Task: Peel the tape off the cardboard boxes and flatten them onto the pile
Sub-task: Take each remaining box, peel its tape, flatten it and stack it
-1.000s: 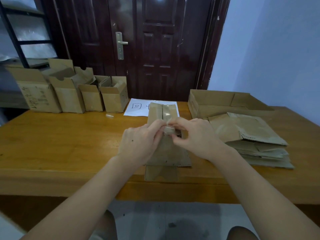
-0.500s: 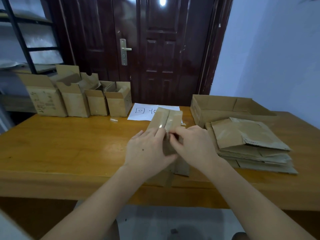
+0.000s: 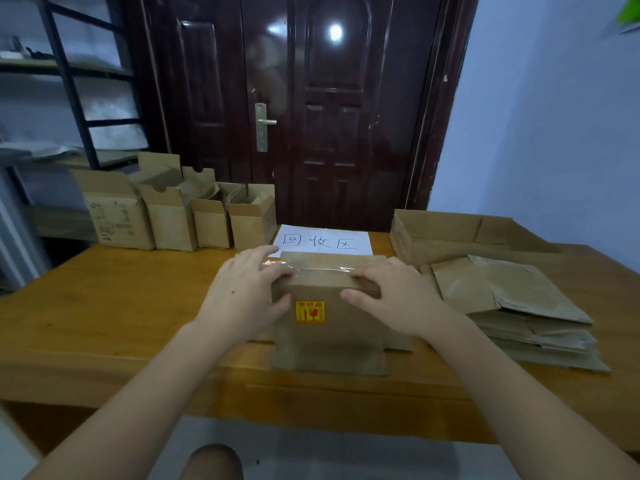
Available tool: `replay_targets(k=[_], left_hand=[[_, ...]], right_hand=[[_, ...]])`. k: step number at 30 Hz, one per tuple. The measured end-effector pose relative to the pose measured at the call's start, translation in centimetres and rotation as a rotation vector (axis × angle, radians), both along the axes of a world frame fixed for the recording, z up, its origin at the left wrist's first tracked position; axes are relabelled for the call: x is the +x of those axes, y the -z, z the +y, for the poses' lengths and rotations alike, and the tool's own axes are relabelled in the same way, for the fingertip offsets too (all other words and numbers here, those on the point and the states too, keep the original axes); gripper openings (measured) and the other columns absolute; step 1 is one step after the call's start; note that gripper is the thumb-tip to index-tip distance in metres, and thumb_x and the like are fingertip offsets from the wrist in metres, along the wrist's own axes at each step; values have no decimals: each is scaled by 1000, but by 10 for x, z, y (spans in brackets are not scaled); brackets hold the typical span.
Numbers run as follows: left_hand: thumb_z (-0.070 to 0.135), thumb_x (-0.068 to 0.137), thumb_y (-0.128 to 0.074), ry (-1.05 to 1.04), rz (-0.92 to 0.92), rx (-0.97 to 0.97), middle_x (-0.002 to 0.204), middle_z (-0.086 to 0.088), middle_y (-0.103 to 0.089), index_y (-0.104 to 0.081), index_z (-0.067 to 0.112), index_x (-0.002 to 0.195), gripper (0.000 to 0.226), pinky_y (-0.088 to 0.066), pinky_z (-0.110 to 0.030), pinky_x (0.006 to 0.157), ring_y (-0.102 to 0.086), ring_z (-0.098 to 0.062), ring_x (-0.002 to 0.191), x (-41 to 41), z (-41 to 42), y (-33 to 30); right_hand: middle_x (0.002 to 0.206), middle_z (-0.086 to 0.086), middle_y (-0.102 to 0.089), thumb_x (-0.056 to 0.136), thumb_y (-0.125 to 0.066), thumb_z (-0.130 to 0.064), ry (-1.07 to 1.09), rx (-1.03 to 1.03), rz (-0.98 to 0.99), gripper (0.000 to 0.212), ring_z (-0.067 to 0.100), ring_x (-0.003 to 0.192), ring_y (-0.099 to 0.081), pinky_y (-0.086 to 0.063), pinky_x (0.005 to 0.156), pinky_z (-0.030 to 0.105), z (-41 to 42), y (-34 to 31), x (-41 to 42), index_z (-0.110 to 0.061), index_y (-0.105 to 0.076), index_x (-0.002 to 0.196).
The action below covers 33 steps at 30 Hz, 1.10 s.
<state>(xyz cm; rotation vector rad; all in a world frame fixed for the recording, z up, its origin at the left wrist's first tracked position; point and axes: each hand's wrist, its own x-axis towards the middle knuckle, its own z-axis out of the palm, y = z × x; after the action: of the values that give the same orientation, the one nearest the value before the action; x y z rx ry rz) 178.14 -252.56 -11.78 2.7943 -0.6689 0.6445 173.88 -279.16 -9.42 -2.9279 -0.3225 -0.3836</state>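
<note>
A brown cardboard box (image 3: 332, 327) with a yellow and red sticker (image 3: 310, 311) stands in front of me at the table's near edge, its bottom flap hanging over the edge. Clear tape (image 3: 322, 270) runs across its top seam. My left hand (image 3: 242, 292) grips the box's upper left corner and my right hand (image 3: 391, 292) grips its upper right corner, thumbs on the near face. To the right lies the pile of flattened boxes (image 3: 512, 306).
Several upright open boxes (image 3: 173, 216) line the table's far left. A white sheet with handwriting (image 3: 322, 240) lies behind the held box. A shallow open carton (image 3: 450, 230) sits at the back right. A dark door and a metal shelf stand beyond the wooden table (image 3: 104, 306).
The box has been turned so its wide sticker face looks at me. Both hands moved from pinching tape at the middle of the box to gripping its top corners.
</note>
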Motion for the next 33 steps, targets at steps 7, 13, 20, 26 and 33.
replay_targets(k=[7, 13, 20, 26, 33], left_hand=[[51, 105, -34, -99, 336, -385, 129, 1, -57, -60, 42, 133, 40, -48, -39, 93, -54, -18, 114, 33, -7, -4], [42, 97, -66, 107, 445, -554, 123, 6, -60, -59, 28, 131, 37, -46, -28, 87, -57, -13, 110, 52, -26, -5], [28, 97, -70, 280, 368, -453, 131, 16, -57, -57, 31, 135, 41, -45, -30, 108, -53, -4, 123, 59, -31, -16], [22, 93, -72, 280, 259, -470, 128, 21, -54, -58, 31, 133, 44, -46, -29, 103, -52, -2, 122, 61, -35, -10], [32, 98, -65, 92, 162, -494, 115, 13, -68, -45, 25, 132, 41, -52, -37, 91, -65, -12, 105, 66, -43, -10]], right_hand=[[73, -17, -64, 90, -39, -74, -113, 90, -237, 56, 5, 81, -51, -38, 76, 27, 33, -4, -10, -33, -77, 92], [75, -15, -67, 92, -66, -41, -187, 416, -154, 14, 7, 84, -57, -49, 76, 31, 38, 0, 12, -33, -76, 91], [134, -1, -62, 101, -53, -36, -17, 207, -5, 39, 22, 128, -47, -44, 104, 45, 37, -2, 87, -29, -59, 139], [103, -4, -65, 95, -63, -32, -26, 328, -37, 8, 20, 101, -57, -50, 89, 43, 55, 5, 123, -28, -69, 93], [84, -7, -65, 98, -56, -27, -110, 531, -145, 7, 14, 80, -61, -54, 75, 46, 59, 3, 112, -26, -51, 94]])
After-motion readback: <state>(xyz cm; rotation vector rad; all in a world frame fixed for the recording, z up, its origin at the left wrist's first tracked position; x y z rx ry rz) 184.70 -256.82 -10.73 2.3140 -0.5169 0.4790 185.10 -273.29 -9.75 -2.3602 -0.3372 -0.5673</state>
